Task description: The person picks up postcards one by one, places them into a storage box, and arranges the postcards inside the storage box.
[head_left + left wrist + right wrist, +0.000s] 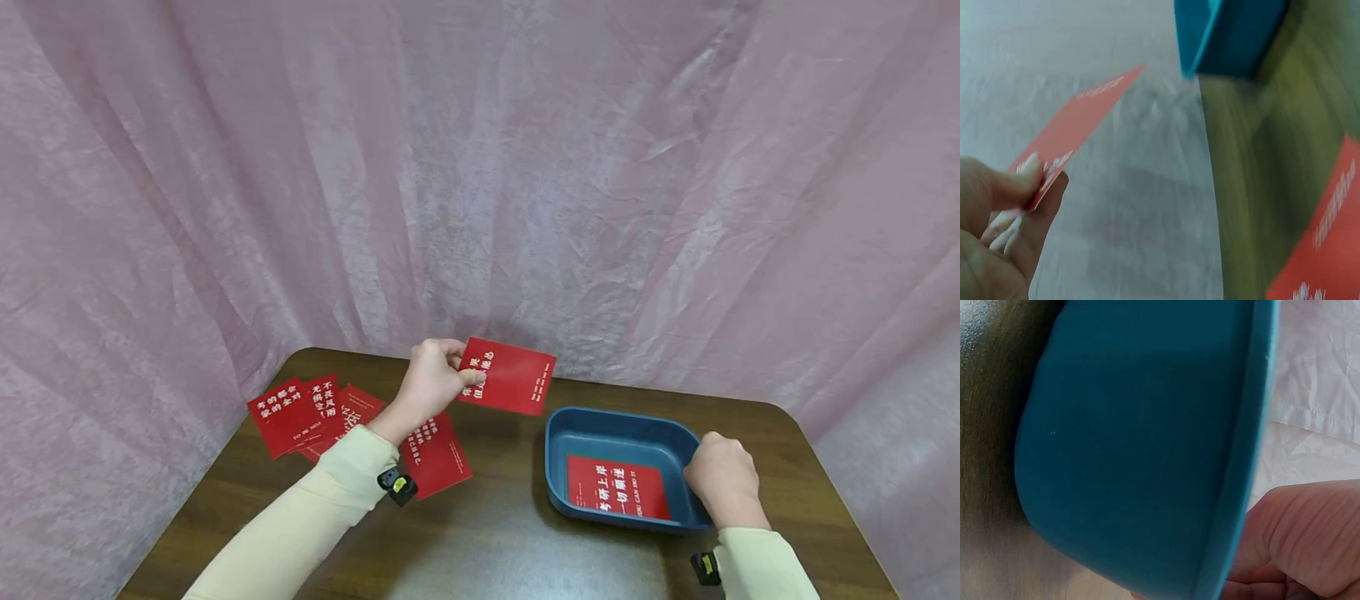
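Note:
My left hand (432, 379) pinches a red card (513, 377) with white lettering between thumb and fingers, above the table and left of the blue bin. In the left wrist view the thumb presses on top of the card (1079, 125) near one edge. The right hand (723, 475) grips the right rim of the blue bin (622, 417); the right wrist view shows the thumb at the rim, with other fingers partly hidden behind the bin's wall (1135, 450). Inside the bin lies another red card (618, 487), flat on the bottom.
Several red cards (285, 414) overlap in a spread at the table's left. One card (438, 458) lies nearer the middle, partly covered by the left forearm. A pink curtain (480, 167) hangs behind the wooden table (495, 500).

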### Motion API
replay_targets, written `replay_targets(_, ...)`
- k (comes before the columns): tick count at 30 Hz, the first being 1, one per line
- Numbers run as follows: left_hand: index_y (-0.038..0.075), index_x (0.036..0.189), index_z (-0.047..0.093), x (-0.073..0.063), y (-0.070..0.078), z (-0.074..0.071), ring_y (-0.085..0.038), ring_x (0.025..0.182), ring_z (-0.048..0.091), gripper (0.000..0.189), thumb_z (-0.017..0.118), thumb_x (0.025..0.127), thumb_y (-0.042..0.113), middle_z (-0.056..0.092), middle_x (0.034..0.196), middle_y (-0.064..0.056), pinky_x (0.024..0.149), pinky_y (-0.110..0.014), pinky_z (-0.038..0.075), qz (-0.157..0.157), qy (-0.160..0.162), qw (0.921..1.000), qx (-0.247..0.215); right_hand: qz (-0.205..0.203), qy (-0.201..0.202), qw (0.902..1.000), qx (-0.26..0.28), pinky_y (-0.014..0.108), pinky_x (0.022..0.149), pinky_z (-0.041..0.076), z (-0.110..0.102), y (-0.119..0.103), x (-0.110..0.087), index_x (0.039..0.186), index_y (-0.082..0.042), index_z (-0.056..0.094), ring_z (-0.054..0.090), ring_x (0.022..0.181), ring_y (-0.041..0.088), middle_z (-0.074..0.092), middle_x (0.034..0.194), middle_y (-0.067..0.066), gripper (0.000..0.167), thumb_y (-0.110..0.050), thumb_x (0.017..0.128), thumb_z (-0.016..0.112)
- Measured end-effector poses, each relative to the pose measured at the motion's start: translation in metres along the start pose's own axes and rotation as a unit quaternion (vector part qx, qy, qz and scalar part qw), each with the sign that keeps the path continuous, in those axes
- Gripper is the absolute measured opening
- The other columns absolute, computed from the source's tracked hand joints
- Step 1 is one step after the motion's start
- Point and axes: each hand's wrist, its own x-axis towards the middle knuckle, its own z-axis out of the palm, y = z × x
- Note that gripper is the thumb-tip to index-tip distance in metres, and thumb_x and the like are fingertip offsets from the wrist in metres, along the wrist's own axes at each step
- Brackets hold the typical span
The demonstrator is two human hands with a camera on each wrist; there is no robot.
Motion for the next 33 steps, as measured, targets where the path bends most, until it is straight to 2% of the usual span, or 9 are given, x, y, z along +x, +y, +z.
replay_targets(5,0.008,0.090,0.069,-0.010,0.015,0.029,-0.006,0.053,0.060,0.021,0.080,0.073,0.015,0.068,0.068,0.001,0.049,-0.024,0.048,0.022,0.022,0.9990,-0.031,0.001,0.004,1.0000,-0.001,0.048,0.049,0.051,0.000,-0.002,0.000,0.084,0.012,0.058,0.054,0.053,0.029,0.058,0.065,0.021,0.023,-0.008,0.073,0.063)
replay_targets(10,0.010,0.084,0.068,-0.019,0.027,0.056,-0.004,0.052,0.057,0.018,0.081,0.073,0.018,0.066,0.066,0.002,0.048,-0.022,0.048,0.039,0.056,0.9967,-0.044,-0.001,0.012,0.9999,-0.005,0.046,0.048,0.050,0.001,-0.004,-0.001,0.082,0.011,0.057,0.055,0.055,0.031,0.058,0.067,0.024,0.020,-0.007,0.075,0.060)
replay_targets(14,0.013,0.082,0.068,-0.027,0.037,0.078,-0.003,0.054,0.056,0.016,0.080,0.074,0.020,0.063,0.065,0.005,0.050,-0.020,0.047,0.045,0.063,0.9955,-0.054,0.003,0.011,0.9999,-0.008,0.046,0.048,0.050,0.000,-0.004,-0.001,0.084,0.012,0.057,0.055,0.056,0.032,0.058,0.068,0.025,0.022,-0.008,0.075,0.061)
replay_targets(17,0.014,0.083,0.070,-0.035,0.044,0.096,-0.001,0.055,0.056,0.015,0.080,0.074,0.022,0.065,0.066,0.005,0.050,-0.018,0.048,0.038,0.052,0.9959,-0.063,0.006,0.009,0.9999,-0.007,0.047,0.049,0.050,0.000,-0.004,-0.002,0.085,0.013,0.057,0.055,0.056,0.032,0.058,0.069,0.025,0.024,-0.008,0.074,0.062)
replay_targets(23,0.017,0.085,0.072,-0.049,0.053,0.127,0.006,0.054,0.056,0.019,0.081,0.072,0.028,0.069,0.067,0.007,0.049,-0.016,0.044,0.006,0.019,0.9991,-0.038,0.011,0.005,0.9999,-0.004,0.048,0.050,0.051,0.000,-0.004,-0.001,0.091,0.014,0.058,0.056,0.056,0.031,0.059,0.072,0.027,0.029,-0.010,0.074,0.064)
replay_targets(30,0.010,0.086,0.071,-0.057,0.056,0.148,0.002,0.055,0.056,0.017,0.079,0.074,0.016,0.066,0.065,0.004,0.049,-0.016,0.046,-0.038,-0.037,0.9963,-0.068,0.012,0.005,0.9999,-0.005,0.048,0.051,0.052,0.000,-0.005,-0.001,0.094,0.015,0.056,0.056,0.055,0.030,0.060,0.074,0.028,0.034,-0.011,0.073,0.067)
replay_targets(33,0.009,0.082,0.069,-0.059,0.054,0.155,0.001,0.055,0.055,0.014,0.079,0.074,0.015,0.065,0.064,0.005,0.049,-0.016,0.046,-0.036,-0.052,0.9962,-0.060,0.009,0.008,0.9999,-0.006,0.048,0.051,0.052,0.000,-0.004,-0.001,0.092,0.014,0.056,0.057,0.055,0.031,0.060,0.074,0.027,0.032,-0.011,0.074,0.065)
